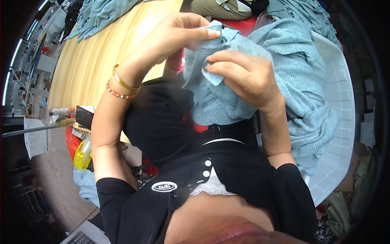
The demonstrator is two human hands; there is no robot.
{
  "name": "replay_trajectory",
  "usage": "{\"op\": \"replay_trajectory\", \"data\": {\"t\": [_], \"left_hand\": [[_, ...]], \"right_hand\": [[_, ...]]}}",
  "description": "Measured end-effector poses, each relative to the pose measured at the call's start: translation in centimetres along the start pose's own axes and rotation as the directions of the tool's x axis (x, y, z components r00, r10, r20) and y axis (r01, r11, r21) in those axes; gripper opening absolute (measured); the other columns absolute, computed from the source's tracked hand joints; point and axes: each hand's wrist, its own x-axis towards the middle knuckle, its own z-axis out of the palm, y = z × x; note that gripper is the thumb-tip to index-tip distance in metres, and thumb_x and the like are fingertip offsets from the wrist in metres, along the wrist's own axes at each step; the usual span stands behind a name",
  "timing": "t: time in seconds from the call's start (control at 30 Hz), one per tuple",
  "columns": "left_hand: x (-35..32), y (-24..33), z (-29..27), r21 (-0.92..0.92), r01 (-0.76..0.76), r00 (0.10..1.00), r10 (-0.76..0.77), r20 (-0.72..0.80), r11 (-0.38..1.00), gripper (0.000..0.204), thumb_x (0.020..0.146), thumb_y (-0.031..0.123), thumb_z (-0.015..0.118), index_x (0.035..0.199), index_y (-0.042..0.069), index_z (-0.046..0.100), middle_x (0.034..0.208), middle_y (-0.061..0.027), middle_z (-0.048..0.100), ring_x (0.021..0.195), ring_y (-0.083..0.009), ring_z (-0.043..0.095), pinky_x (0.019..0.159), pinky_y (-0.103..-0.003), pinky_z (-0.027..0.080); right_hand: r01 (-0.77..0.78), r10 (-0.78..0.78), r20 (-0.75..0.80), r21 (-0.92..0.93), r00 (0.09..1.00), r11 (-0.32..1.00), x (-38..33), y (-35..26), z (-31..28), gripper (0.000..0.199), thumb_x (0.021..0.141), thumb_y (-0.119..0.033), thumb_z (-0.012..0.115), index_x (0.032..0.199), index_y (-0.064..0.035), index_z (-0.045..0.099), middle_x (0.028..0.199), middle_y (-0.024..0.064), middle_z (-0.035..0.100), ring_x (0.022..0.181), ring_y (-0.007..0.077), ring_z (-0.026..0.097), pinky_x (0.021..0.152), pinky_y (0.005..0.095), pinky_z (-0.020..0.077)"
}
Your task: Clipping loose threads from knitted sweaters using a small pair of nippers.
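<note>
A light blue knit garment (219, 101) lies gathered over my lap and rises between my hands. My left hand (191, 32) pinches its ribbed edge at the top, thumb and forefinger pressed together. Lower and to the right, my right hand (248, 77) is closed in a pinch on a folded part of the same garment. A small dark round spot shows at the right fingertips; whether it is a button I cannot tell. Part of the cloth is hidden behind the right hand.
A white plastic tub (339, 105) at the right is heaped with light blue knitwear (302, 81). A pale wooden table (93, 65) stretches along the left, with more knitwear (101, 16) on its far end. Red and yellow bags (83, 152) hang beside it. Another person's leg (221, 10) shows beyond.
</note>
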Motion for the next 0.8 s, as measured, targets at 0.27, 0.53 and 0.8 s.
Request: {"op": "replay_trajectory", "data": {"t": [0.27, 0.53, 0.8], "left_hand": [[0.4, 0.5, 0.6, -0.127, -0.125, 0.991, 0.131, 0.037, 0.984, 0.025, 0.091, 0.027, 0.065, 0.103, 0.005, 0.068, 0.09, 0.0036, 0.065, 0.081, -0.0011, 0.057, 0.07, -0.017, 0.045], [-0.1, 1.3, 0.8, -0.166, -0.002, 0.981, 0.034, 0.191, 0.986, 0.023, 0.089, 0.028, 0.068, 0.098, 0.007, 0.065, 0.071, 0.0059, 0.058, 0.054, -0.0011, 0.051, 0.048, -0.017, 0.042], [-0.4, 1.2, 0.8, -0.097, -0.025, 0.985, 0.041, 0.168, 0.995, 0.04, 0.078, 0.022, 0.08, 0.108, 0.006, 0.06, 0.066, 0.008, 0.051, 0.056, -0.0003, 0.046, 0.047, -0.017, 0.034]], "right_hand": [[-0.06, 0.054, -0.276, -0.014, 0.96, 0.998, 0.4, 2.9, -0.4, 0.023, 0.069, 0.005, 0.067, 0.088, -0.0077, 0.069, 0.09, 0.006, 0.064, 0.071, 0.0202, 0.066, 0.057, 0.0282, 0.0528], [-0.085, 0.099, -0.197, 0.079, 0.975, 0.993, -0.3, 2.5, -0.1, 0.029, 0.066, 0.008, 0.063, 0.091, -0.0061, 0.067, 0.085, 0.0085, 0.062, 0.067, 0.0258, 0.065, 0.057, 0.0338, 0.0521], [-0.2, 0.225, -0.275, 0.116, 0.935, 0.973, -0.4, 2.1, 0.6, 0.03, 0.065, 0.01, 0.063, 0.09, -0.0042, 0.067, 0.085, 0.0097, 0.062, 0.071, 0.0251, 0.063, 0.059, 0.0323, 0.0499]]}}
